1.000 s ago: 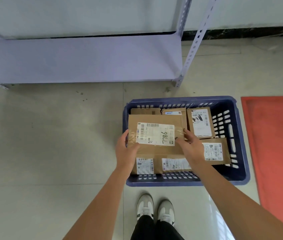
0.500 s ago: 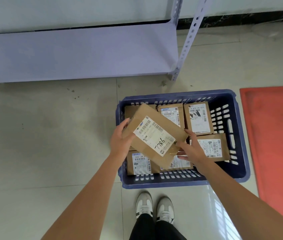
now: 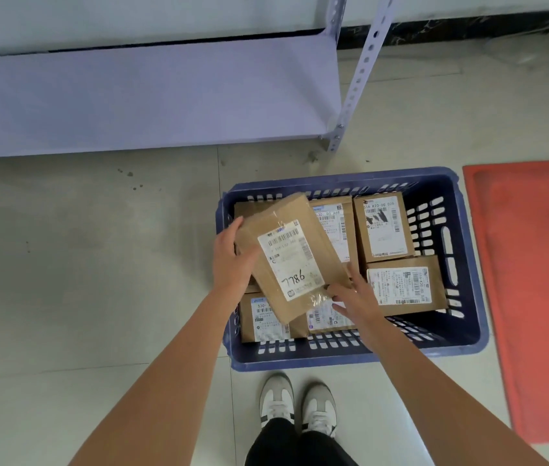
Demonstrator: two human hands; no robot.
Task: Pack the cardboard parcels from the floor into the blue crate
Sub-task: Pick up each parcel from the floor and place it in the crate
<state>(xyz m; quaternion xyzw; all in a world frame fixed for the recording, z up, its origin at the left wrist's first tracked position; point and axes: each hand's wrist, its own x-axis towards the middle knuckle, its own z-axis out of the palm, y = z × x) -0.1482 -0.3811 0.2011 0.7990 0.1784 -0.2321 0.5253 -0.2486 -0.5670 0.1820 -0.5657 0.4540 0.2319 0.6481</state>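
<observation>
A blue crate [image 3: 461, 264] stands on the floor in front of my feet, with several labelled cardboard parcels lying flat in it. Above its left half I hold a brown parcel [image 3: 291, 253] with a white label marked 7786, turned diagonally. My left hand [image 3: 233, 260] grips its left edge. My right hand [image 3: 353, 297] holds its lower right corner, fingers spread over the parcels below. A parcel [image 3: 384, 227] lies at the back right and another parcel [image 3: 400, 285] lies in front of it.
A pale metal shelf [image 3: 149, 95] sits low along the wall behind the crate, its perforated post [image 3: 360, 72] near the crate's back edge. A red mat [image 3: 535, 297] lies right of the crate. My white shoes [image 3: 296, 405] stand just before it.
The held parcel has rotated from lying crosswise to pointing diagonally, far end up and left. Both hands turned with it over the crate's left half.
</observation>
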